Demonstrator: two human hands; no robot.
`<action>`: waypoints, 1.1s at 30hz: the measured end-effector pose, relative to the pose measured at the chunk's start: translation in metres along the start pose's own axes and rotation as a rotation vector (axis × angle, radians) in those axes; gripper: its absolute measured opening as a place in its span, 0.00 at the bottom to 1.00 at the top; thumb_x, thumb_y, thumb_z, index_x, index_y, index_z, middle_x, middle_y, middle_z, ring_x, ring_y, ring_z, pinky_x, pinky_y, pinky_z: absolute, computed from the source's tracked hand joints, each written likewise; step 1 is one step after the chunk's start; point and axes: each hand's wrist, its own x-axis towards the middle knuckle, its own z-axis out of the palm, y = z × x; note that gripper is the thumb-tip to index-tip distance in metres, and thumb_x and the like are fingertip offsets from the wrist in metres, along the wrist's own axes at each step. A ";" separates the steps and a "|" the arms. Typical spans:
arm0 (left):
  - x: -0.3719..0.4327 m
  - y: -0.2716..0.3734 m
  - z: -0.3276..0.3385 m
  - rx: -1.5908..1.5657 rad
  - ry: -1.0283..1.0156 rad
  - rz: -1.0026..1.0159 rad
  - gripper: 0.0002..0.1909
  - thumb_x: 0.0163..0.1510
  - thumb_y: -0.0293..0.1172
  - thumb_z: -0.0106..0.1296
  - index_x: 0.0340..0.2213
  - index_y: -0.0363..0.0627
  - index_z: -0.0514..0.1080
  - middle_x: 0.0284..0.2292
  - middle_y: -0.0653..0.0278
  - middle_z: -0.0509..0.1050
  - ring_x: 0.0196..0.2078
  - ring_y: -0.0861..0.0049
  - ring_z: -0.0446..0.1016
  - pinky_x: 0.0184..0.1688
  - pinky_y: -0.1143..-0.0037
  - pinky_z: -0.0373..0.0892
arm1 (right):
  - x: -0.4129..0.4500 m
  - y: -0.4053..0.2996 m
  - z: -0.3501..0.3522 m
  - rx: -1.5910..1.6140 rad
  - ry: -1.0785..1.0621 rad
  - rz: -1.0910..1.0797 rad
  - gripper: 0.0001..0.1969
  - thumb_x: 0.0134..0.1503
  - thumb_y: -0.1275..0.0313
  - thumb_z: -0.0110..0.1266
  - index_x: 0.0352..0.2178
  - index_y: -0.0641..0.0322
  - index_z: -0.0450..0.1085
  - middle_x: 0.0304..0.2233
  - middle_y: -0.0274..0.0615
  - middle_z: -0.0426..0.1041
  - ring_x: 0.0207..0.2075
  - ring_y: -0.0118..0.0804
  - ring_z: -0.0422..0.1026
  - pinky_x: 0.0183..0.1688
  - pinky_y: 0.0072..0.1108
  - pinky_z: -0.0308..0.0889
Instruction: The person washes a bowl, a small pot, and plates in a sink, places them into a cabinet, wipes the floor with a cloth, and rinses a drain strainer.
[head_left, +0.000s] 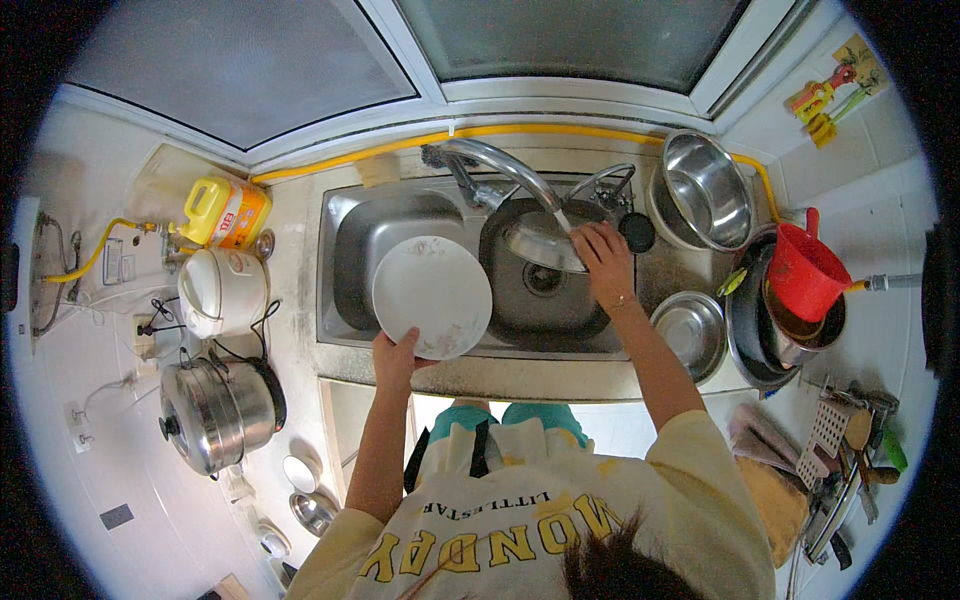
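My left hand (395, 358) grips the near edge of a white plate (435, 300) with a faint pattern near its rim, thumb on top. The plate hangs over the left sink basin (360, 240) and the divider. In the right basin (555, 322), my right hand (604, 259) holds the right side of a shiny round metal dish (541, 241), a lid or shallow bowl, which is tilted. My fingers partly hide its edge. Above it curves the chrome faucet (517, 166), with what looks like water at its spout. A drain (543, 279) shows below the dish.
Steel bowls (705, 191) stand right of the sink, with another steel bowl (690, 336) nearer me. Beyond are stacked pans and a red dipper (808, 270). To the left are a yellow jug (225, 212), a rice cooker (223, 292) and a steel steamer pot (219, 416).
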 end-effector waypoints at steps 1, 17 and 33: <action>-0.001 0.001 0.000 -0.039 -0.050 0.000 0.17 0.48 0.23 0.45 0.40 0.27 0.61 0.36 0.45 0.68 0.33 0.57 0.73 0.25 0.64 0.76 | 0.001 0.003 0.001 0.001 0.000 -0.001 0.22 0.42 0.74 0.47 0.43 0.56 0.64 0.42 0.41 0.65 0.46 0.43 0.63 0.49 0.36 0.59; 0.002 -0.021 0.022 -0.349 -0.188 -0.197 0.24 0.54 0.35 0.43 0.47 0.30 0.54 0.42 0.45 0.65 0.38 0.56 0.72 0.30 0.64 0.75 | -0.006 0.020 -0.001 0.275 -0.146 0.936 0.15 0.55 0.67 0.46 0.40 0.68 0.67 0.30 0.53 0.72 0.31 0.44 0.72 0.32 0.26 0.65; 0.034 -0.051 -0.001 -0.446 -0.004 -0.188 0.23 0.55 0.33 0.41 0.47 0.31 0.53 0.42 0.44 0.64 0.39 0.54 0.71 0.31 0.63 0.75 | 0.062 -0.036 -0.116 0.119 -0.330 0.245 0.12 0.46 0.77 0.50 0.35 0.60 0.70 0.48 0.46 0.61 0.45 0.43 0.66 0.42 0.29 0.66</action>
